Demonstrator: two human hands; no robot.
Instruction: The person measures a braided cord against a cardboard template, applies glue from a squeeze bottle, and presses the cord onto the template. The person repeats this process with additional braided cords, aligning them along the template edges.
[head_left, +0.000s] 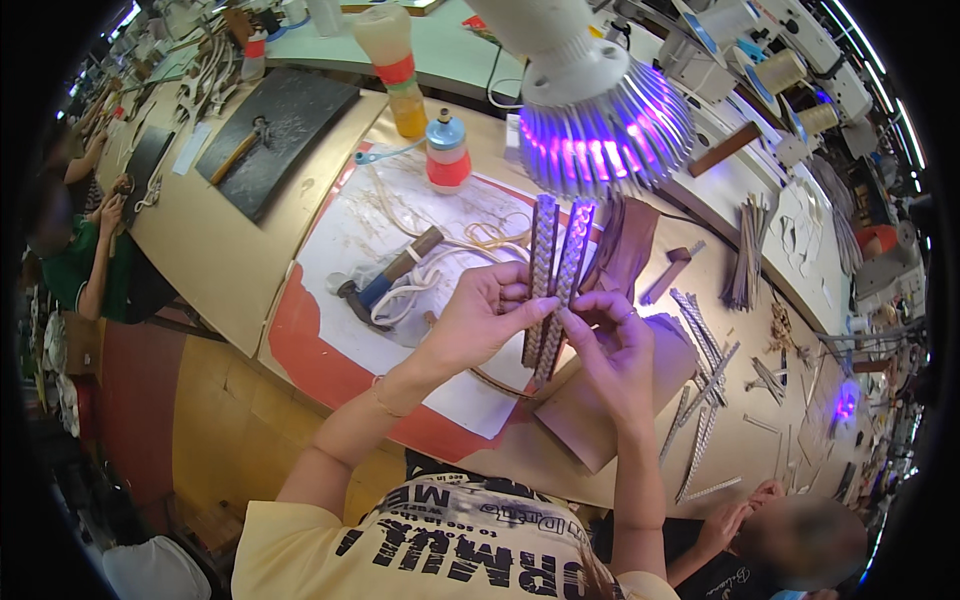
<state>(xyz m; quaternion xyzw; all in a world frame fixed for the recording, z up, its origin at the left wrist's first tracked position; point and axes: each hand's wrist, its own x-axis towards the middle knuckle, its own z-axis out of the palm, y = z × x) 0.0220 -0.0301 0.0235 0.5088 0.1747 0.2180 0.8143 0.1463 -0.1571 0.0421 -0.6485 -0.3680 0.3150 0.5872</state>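
My left hand [492, 315] and my right hand [612, 345] meet over the table, each closed with thumb and fingers on a pair of braided straps. The left braided strap [543, 245] and the right braided strap [574, 250] stand side by side, woven pale and brown with dark edges. Their upper ends are just beneath a lamp [605, 125] with purple-lit fins. Fingers hide part of the straps' middle. Behind my right hand lie a brown leather piece [628, 245] and a curved tan sheet [590, 420].
A hammer [385, 280] and pale cords lie on a stained white sheet [470, 410]. Beyond are a blue-capped bottle [447, 150] and an amber one [405, 105]. More braided strips [705, 390] lie at right. Co-workers sit at left [75, 260] and lower right [720, 530].
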